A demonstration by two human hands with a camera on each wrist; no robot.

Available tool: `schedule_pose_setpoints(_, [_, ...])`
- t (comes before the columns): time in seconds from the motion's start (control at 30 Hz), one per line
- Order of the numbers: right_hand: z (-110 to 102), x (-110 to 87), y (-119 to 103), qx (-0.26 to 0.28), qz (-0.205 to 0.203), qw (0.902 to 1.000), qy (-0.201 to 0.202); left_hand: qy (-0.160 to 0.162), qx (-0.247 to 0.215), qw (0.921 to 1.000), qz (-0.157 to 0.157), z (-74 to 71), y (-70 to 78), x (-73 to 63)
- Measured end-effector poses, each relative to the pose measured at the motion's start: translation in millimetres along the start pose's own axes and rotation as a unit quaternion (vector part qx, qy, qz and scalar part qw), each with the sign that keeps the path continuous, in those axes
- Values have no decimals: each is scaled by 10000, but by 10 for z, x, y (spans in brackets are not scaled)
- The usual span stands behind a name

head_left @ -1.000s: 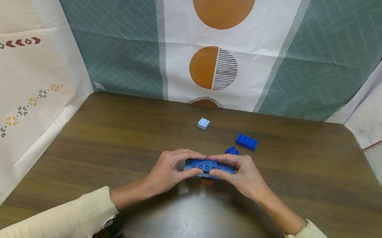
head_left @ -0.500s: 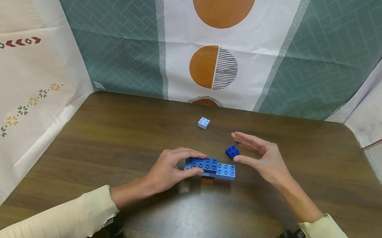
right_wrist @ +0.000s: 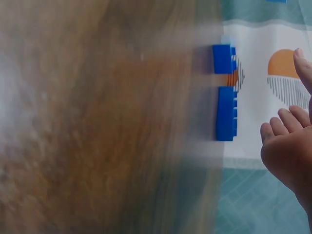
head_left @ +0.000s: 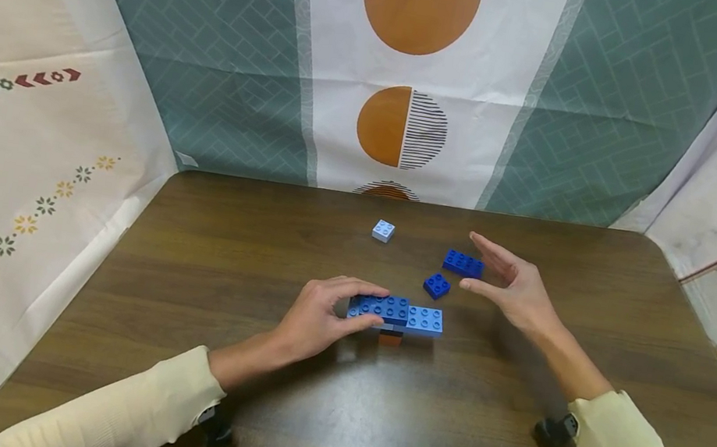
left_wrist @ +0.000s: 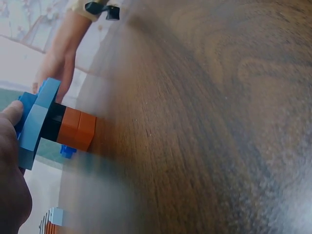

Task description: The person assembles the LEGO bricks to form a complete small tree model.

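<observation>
A blue brick assembly (head_left: pixel 395 314) stands mid-table: a darker blue plate and a lighter blue plate on top of a black and an orange brick (left_wrist: pixel 78 128). My left hand (head_left: pixel 321 318) grips its left end between thumb and fingers (left_wrist: pixel 12 113). My right hand (head_left: pixel 510 284) hovers open above the table, fingers spread, just right of a long dark blue brick (head_left: pixel 463 264) and a small dark blue brick (head_left: pixel 437 286). The right wrist view shows both of them, the long dark blue brick (right_wrist: pixel 226 113) and the small dark blue brick (right_wrist: pixel 223 59), ahead of the hand.
A small pale blue brick (head_left: pixel 382 231) lies toward the back of the brown wooden table (head_left: pixel 254 253). Patterned fabric walls close in the table at the back and both sides.
My right hand let go of the assembly's right end, then moved back and to the right with fingers opening, ending beside the long dark blue brick. The left hand stayed put.
</observation>
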State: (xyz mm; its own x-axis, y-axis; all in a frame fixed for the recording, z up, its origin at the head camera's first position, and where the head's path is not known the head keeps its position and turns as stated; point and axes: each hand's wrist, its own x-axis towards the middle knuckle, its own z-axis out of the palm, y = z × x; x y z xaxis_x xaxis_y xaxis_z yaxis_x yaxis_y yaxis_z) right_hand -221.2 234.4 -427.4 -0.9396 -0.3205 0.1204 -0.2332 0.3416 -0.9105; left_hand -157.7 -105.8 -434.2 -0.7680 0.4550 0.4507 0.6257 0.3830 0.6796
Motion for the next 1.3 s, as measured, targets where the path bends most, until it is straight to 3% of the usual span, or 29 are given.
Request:
schedule_pose_setpoints(0.2, [-5, 42, 90, -40, 129, 9999, 20, -31, 7, 10000, -59, 4, 5, 7])
schedule_pose_setpoints(0.47, [102, 78, 154, 81, -34, 9997, -239, -27, 37, 10000, -49, -1, 13, 15])
schedule_pose_setpoints(0.77, [154, 124, 203, 252, 205, 9955, -889, -14, 82, 10000, -14, -1, 13, 10])
schedule_pose_setpoints(1.0, [217, 165, 201, -181, 218, 9941, -1050, -34, 57, 10000, -63, -1, 20, 4])
schedule_pose_setpoints(1.3, [281, 202, 144, -913, 221, 9922, -815, -21, 38, 10000, -8, -10, 17, 1])
